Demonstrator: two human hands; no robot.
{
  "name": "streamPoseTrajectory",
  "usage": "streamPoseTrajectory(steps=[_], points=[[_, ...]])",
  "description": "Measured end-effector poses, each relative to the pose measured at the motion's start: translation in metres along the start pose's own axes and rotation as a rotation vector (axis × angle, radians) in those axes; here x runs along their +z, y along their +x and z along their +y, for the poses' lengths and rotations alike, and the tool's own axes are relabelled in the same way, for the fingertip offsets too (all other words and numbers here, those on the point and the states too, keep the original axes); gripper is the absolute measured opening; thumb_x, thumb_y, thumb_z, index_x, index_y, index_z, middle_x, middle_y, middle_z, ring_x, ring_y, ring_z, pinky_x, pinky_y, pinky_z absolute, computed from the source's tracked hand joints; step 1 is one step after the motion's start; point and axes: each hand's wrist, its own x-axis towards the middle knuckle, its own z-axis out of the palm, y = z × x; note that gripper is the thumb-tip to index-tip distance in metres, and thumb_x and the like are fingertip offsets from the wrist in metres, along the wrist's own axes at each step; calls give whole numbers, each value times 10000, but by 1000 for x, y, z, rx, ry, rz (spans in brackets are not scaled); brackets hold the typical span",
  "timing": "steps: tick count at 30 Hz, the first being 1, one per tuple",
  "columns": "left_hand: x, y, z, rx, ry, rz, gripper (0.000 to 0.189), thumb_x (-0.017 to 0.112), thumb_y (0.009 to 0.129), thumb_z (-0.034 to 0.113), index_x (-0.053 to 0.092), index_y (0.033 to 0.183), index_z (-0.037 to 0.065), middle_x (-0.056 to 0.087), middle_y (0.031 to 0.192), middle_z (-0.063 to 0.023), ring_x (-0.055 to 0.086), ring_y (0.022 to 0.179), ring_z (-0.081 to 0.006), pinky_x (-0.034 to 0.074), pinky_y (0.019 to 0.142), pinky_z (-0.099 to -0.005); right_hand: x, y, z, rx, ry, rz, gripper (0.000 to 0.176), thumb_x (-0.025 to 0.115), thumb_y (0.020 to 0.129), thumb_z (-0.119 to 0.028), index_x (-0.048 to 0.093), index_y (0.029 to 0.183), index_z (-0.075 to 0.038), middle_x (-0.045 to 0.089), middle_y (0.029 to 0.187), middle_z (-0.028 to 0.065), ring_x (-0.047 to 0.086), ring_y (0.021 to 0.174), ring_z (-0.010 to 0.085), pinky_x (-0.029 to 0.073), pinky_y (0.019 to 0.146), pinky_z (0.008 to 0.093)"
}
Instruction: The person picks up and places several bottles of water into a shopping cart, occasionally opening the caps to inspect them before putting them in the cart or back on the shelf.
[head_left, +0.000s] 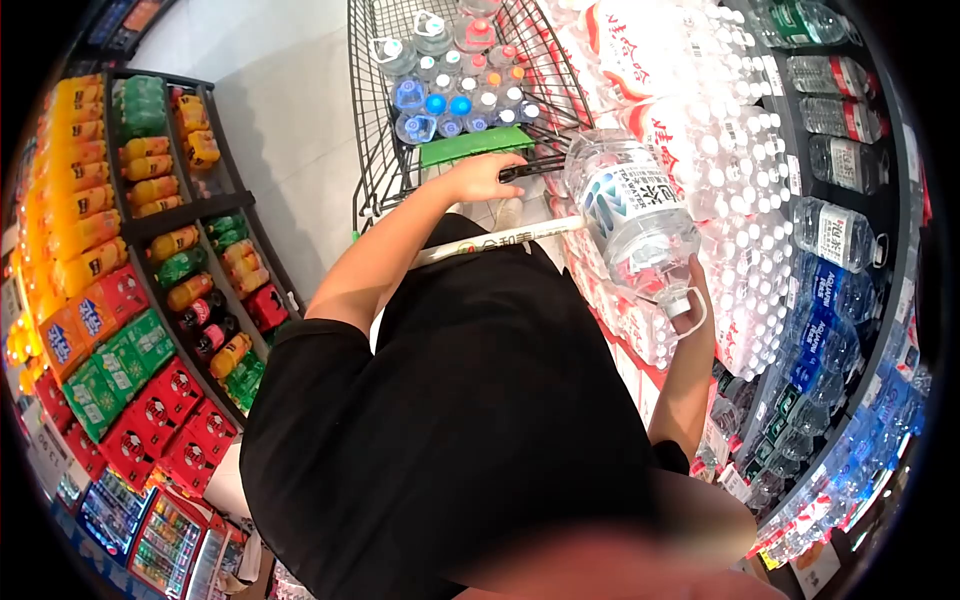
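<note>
My right hand [697,292] is closed at the neck of a large clear water bottle [632,200] with a white label. The bottle tilts, its white cap and loop handle toward me and its base toward the cart. My left hand [478,178] is wrapped around the black handle part of a shopping cart [362,110], just behind its green panel [472,148]. Inside the cart stand several water bottles [447,104] with blue, white, red and orange caps, larger ones at the far end.
Along the right, stacked packs of bottled water [690,130] press close to the cart, with a shelf of bottles [835,235] beyond. At the left stands a shelf of orange drinks [85,190] and red drink packs [170,420]. Pale floor tiles [290,110] lie between.
</note>
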Motion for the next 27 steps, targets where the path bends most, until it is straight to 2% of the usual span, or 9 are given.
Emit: streamPoseTrajectory(steps=[2,5,12,14,17,21,22,25,27], points=[[3,-2,-3,12,82,56,522,667,856,356,563,1309,118,647,1207,-159,624,1094,-317,484,931,-389,-31,8,13,-56,-15,-86,725,603,945,-379,286,1508,-49,474,1424,179,514,1274,343,456,1055,491],[4,0,-6,-11,104,46,482,655,867,350,577,1291,135,672,1126,-146,642,1039,-314,498,897,-397,28,-16,8,-111,-92,43,683,559,970,-377,289,1503,-46,484,1412,177,531,1252,331,468,1045,468],[2,-1,-11,-12,109,59,431,663,849,335,618,1228,135,682,1059,-128,650,990,-306,510,860,-402,38,-12,19,-46,159,-276,592,513,993,-395,388,1443,-33,550,1335,164,577,1175,297,504,986,443],[1,-1,-12,-18,112,69,412,667,836,322,630,1202,137,682,1044,-124,650,977,-306,512,848,-403,34,-10,20,-27,170,-248,572,501,999,-400,417,1426,-29,568,1313,160,590,1153,287,515,969,436],[-2,0,-13,-16,103,77,382,672,813,295,644,1161,139,679,1021,-119,649,954,-305,512,832,-402,8,10,18,23,21,130,543,477,1005,-436,489,1359,-24,615,1233,144,610,1094,278,526,926,437],[0,3,-21,14,89,101,356,675,798,271,655,1128,140,676,1008,-112,643,949,-300,511,828,-400,3,15,10,18,60,106,605,474,995,-492,490,1347,0,636,1171,193,641,1033,321,527,912,472],[-2,2,-20,0,85,94,353,676,797,269,656,1124,139,675,1005,-108,641,949,-298,510,829,-399,-8,20,11,10,132,8,625,472,992,-499,482,1347,16,634,1172,219,657,1008,355,528,914,496],[-7,3,-19,-1,76,83,355,671,790,256,656,1122,130,674,990,-98,635,948,-293,508,834,-395,-11,21,10,40,88,-14,598,623,918,-484,521,1339,-71,640,1136,116,616,1050,278,491,946,454],[-8,5,-18,-2,71,82,357,668,786,249,655,1121,126,674,985,-98,635,945,-294,508,835,-393,-15,21,18,-8,149,9,595,562,958,-464,479,1371,-43,612,1203,164,604,1088,311,494,971,477]])
